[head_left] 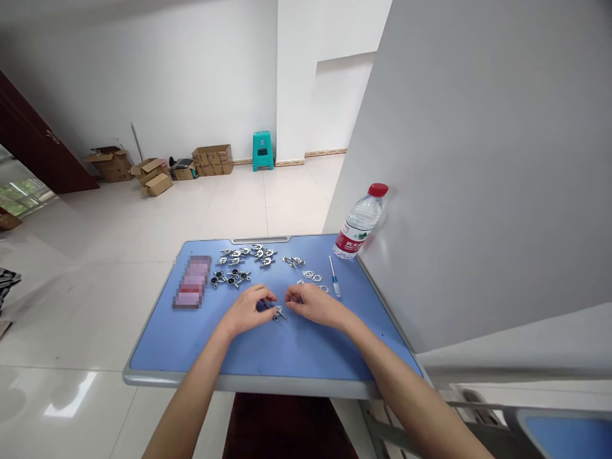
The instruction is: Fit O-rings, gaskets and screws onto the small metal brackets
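Observation:
My left hand [251, 310] is over the middle of the blue desk, its fingers curled and its thumb tip against a small metal fitting with a ring and a short pin [278, 313]. Just to the right, my right hand [313, 304] has its fingertips bent together; what they pinch, if anything, is hidden. Behind it lie several flat metal flange plates [317, 278], partly covered by the hand. A small pile of metal pieces [293, 261] sits farther back. A screwdriver with a clear blue handle [335, 285] lies right of the plates.
U-shaped metal brackets [258, 253] and ring-ended metal parts with black centres [231, 278] lie in groups at the back left. A blurred pinkish rectangular item [192, 282] is at the desk's left. A red-capped water bottle [358, 223] stands by the grey panel [478, 172].

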`<state>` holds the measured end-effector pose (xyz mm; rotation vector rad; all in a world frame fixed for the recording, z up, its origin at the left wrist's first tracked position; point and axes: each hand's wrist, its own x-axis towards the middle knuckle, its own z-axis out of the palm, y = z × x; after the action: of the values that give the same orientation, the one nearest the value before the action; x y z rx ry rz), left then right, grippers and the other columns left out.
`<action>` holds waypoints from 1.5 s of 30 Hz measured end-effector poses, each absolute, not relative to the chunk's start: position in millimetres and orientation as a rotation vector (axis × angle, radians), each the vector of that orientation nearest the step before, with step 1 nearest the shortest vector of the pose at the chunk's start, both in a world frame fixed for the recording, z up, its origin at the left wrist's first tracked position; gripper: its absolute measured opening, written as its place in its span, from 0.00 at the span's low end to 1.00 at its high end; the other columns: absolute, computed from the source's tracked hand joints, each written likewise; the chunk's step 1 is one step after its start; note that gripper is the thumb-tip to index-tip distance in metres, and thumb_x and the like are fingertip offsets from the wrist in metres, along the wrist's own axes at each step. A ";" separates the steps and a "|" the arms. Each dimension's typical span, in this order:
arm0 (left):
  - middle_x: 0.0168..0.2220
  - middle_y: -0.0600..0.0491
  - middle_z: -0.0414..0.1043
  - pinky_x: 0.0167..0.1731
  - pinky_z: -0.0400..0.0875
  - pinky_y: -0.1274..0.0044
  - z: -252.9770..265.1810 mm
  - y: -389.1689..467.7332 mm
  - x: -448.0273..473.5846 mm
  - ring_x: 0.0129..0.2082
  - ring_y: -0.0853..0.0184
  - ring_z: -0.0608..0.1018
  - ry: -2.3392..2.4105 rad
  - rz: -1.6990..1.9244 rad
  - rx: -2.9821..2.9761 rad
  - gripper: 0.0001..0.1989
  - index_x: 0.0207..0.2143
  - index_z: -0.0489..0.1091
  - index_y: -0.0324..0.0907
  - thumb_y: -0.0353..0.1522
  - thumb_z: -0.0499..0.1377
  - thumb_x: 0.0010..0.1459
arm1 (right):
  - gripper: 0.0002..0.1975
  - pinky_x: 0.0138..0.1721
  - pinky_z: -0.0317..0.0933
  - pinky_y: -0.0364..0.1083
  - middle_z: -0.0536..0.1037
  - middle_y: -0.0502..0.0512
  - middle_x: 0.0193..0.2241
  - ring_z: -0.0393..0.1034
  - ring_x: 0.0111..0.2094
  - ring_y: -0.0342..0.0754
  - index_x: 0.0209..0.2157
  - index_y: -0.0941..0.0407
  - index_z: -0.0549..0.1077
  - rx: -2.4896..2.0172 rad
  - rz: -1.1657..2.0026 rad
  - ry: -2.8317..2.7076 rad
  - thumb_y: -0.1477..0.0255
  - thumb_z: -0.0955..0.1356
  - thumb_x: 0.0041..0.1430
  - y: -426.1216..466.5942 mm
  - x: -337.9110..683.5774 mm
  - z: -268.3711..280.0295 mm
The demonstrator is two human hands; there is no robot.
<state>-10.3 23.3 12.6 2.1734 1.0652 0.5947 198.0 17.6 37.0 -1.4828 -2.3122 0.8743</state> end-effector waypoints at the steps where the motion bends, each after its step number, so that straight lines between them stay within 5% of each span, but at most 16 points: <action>1: 0.36 0.53 0.71 0.39 0.67 0.74 14.6 20.3 -10.3 0.38 0.63 0.72 1.061 0.580 2.196 0.08 0.37 0.71 0.44 0.32 0.60 0.52 | 0.05 0.28 0.52 0.41 0.76 0.51 0.26 0.68 0.28 0.44 0.31 0.56 0.75 -1.486 0.877 -2.341 0.75 0.66 0.55 17.3 200.5 38.6; 16: 0.35 0.53 0.69 0.36 0.64 0.73 15.2 16.5 -2.7 0.38 0.63 0.69 1.041 0.464 2.413 0.02 0.36 0.68 0.43 0.31 0.56 0.62 | 0.06 0.28 0.48 0.43 0.78 0.55 0.29 0.70 0.32 0.49 0.32 0.56 0.74 -1.516 0.745 -2.576 0.76 0.65 0.56 8.6 190.2 34.0; 45: 0.36 0.54 0.70 0.36 0.65 0.74 14.1 14.4 -6.1 0.38 0.64 0.71 1.131 0.475 2.295 0.02 0.35 0.70 0.43 0.30 0.60 0.59 | 0.07 0.27 0.47 0.43 0.78 0.55 0.29 0.71 0.32 0.48 0.32 0.56 0.73 -1.559 0.807 -2.566 0.77 0.64 0.56 8.5 191.0 36.8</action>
<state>-6.1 14.4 14.1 2.2950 1.1312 0.4745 191.0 8.5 36.8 -1.5585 -2.5661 0.8067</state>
